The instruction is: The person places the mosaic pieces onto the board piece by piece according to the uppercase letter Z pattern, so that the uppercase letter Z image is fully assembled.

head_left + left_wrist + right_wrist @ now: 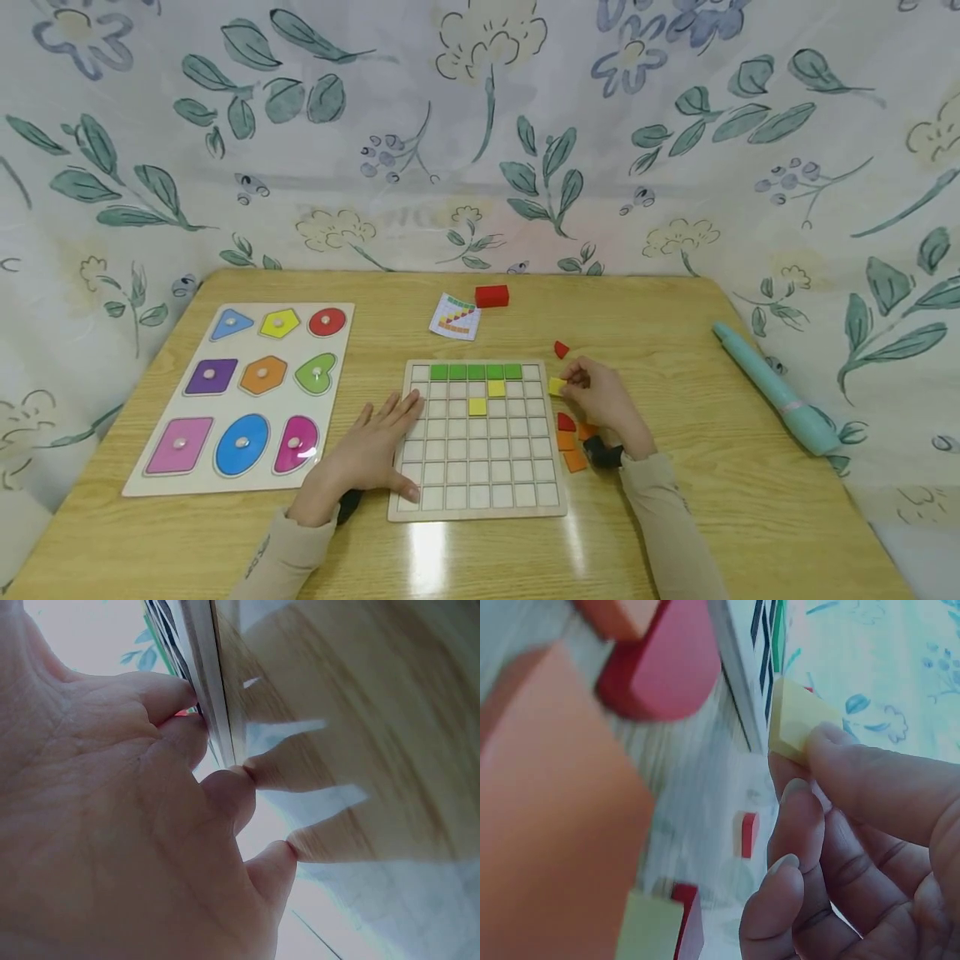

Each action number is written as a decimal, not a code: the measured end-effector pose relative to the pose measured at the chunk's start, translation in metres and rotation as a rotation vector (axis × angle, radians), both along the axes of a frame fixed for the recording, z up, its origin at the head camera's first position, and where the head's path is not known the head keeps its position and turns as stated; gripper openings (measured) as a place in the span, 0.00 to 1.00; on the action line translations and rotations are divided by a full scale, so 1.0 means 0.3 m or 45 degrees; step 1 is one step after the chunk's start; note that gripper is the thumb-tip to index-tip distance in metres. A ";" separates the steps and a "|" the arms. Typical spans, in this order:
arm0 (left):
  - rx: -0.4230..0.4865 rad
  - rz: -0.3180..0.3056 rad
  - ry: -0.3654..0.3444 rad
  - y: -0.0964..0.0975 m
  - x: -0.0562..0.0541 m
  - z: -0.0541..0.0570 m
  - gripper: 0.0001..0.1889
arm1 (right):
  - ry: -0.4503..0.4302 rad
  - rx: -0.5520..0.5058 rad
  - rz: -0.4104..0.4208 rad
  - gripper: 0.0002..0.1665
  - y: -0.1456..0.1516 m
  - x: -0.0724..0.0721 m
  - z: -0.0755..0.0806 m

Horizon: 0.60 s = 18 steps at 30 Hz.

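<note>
1. Nearest, the left hand (367, 457) rests, fingers spread, on the left edge of the wooden grid board (480, 515).
2. Right of the board lie orange square tiles (575, 461).
3. Farther, the right hand (602, 398) pinches a yellow square tile (556, 386) at the board's right edge; it looks light, stiff and smooth, best held by opposite edges.
4. Farthest, a pattern card (454, 318) lies by a red block (492, 297).

Left arm (281, 552) at lower left, right arm (671, 525) at lower right, both sleeved in beige. Left hand (371, 450) palm down, fingers (388, 414) spread forward, thumb (403, 484) stretched to the side. Right hand (602, 398) pinches between thumb (885, 776) and forefinger (579, 367); remaining fingers (775, 900) bent inward, seen close from the right wrist. Hands well apart.
</note>
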<state>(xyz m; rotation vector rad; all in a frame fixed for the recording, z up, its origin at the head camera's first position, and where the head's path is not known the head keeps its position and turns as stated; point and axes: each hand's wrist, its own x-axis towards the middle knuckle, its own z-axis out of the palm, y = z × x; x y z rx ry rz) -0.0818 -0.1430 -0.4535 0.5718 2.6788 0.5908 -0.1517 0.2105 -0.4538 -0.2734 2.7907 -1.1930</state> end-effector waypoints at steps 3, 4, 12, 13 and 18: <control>0.001 0.000 -0.008 -0.001 -0.001 -0.005 0.67 | 0.007 -0.027 0.049 0.05 -0.027 0.006 -0.001; 0.002 -0.001 -0.014 -0.001 0.000 -0.006 0.67 | -0.002 -0.036 0.068 0.05 -0.041 0.009 -0.002; -0.007 0.006 -0.014 -0.002 0.000 -0.005 0.68 | -0.085 -0.093 0.228 0.08 -0.222 0.038 -0.001; -0.005 0.009 -0.019 -0.001 0.001 -0.004 0.68 | -0.094 -0.090 0.252 0.07 -0.249 0.043 0.002; -0.008 0.005 -0.018 0.002 -0.003 -0.005 0.68 | -0.097 -0.068 0.350 0.03 -0.362 0.064 0.012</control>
